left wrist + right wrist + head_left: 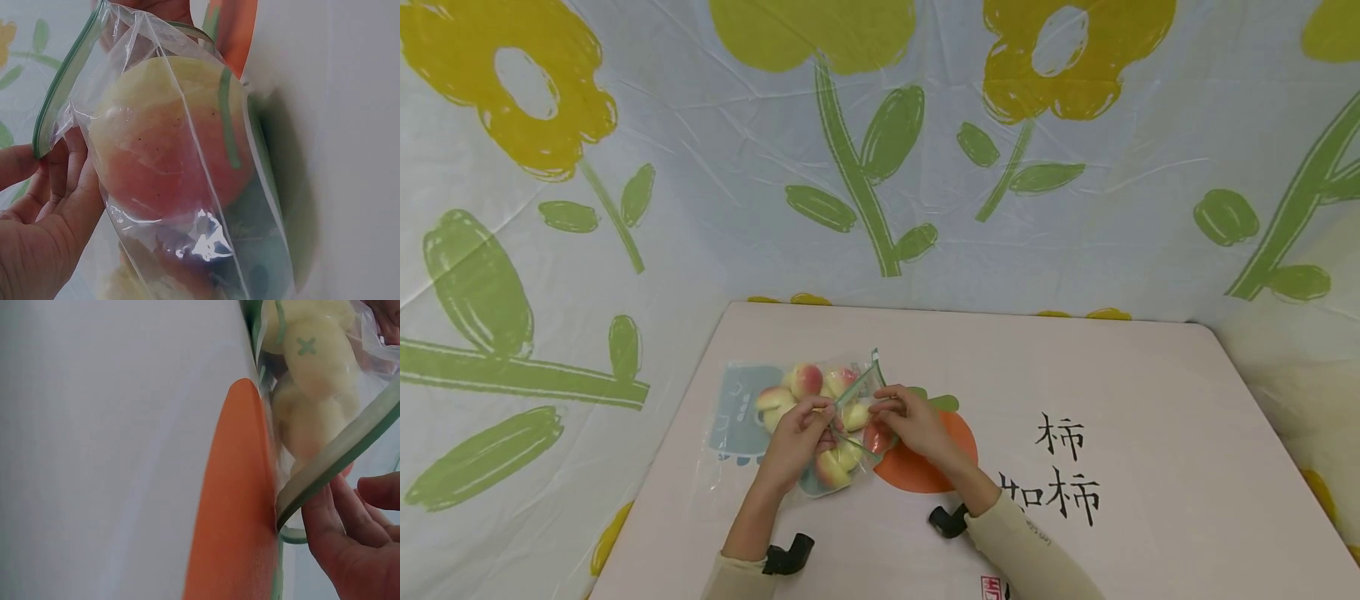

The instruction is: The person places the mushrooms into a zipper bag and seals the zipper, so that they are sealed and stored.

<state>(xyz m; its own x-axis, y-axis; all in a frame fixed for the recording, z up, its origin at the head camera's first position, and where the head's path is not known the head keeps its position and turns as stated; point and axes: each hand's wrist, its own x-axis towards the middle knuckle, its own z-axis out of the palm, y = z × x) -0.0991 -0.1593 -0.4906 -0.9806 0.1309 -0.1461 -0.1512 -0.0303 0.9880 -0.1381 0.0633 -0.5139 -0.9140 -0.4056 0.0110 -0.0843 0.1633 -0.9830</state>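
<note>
A clear zip bag (867,385) with a green-edged mouth lies on the left of the table, holding several yellow-and-red peaches (806,380). One large peach (169,140) fills the left wrist view behind the plastic. My left hand (796,439) pinches the mouth's edge between thumb and fingers, as the left wrist view shows. At the opposite edge, my right hand (919,423) has its fingers against the zip strip (340,453); their tips pass behind it. The right thumb (378,490) stands apart from the strip. The mouth is spread between both hands.
The pale table (1150,375) bears a printed orange persimmon (958,442) and black characters (1060,437). A blue-grey printed patch (741,408) lies at the bag's left part. Flower-patterned cloth (700,183) encloses the table's back and sides. Black devices (790,554) sit at both wrists.
</note>
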